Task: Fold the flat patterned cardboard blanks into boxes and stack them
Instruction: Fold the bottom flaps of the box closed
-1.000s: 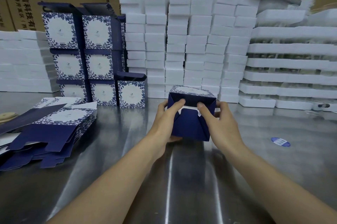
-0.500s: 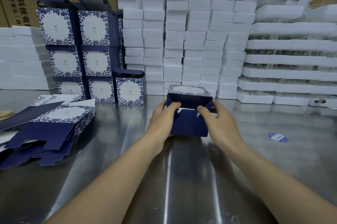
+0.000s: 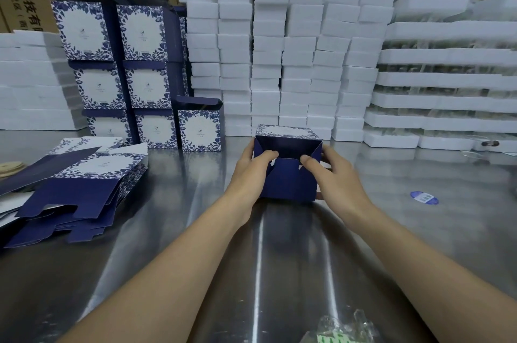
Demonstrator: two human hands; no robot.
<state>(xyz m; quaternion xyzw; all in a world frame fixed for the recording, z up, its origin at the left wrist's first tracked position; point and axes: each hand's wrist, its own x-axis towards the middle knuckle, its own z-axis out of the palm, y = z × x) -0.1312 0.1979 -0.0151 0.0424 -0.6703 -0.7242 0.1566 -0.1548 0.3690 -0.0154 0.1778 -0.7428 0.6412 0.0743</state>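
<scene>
A shiny steel table (image 3: 167,258) carries a wall of white foam blocks (image 3: 293,49) at the back. Left of them stand stacked blue-and-white floral cardboard boxes (image 3: 134,82) (lids up on the top ones), and nearer lies a pile of flat navy patterned blanks (image 3: 84,183). At the table's middle sits a half-folded navy box (image 3: 288,183), its open end facing the person. The left hand (image 3: 249,172) and right hand (image 3: 335,175) grip its sides, thumbs pressing the flaps. A small blue oval sticker (image 3: 424,197) lies to the right.
</scene>
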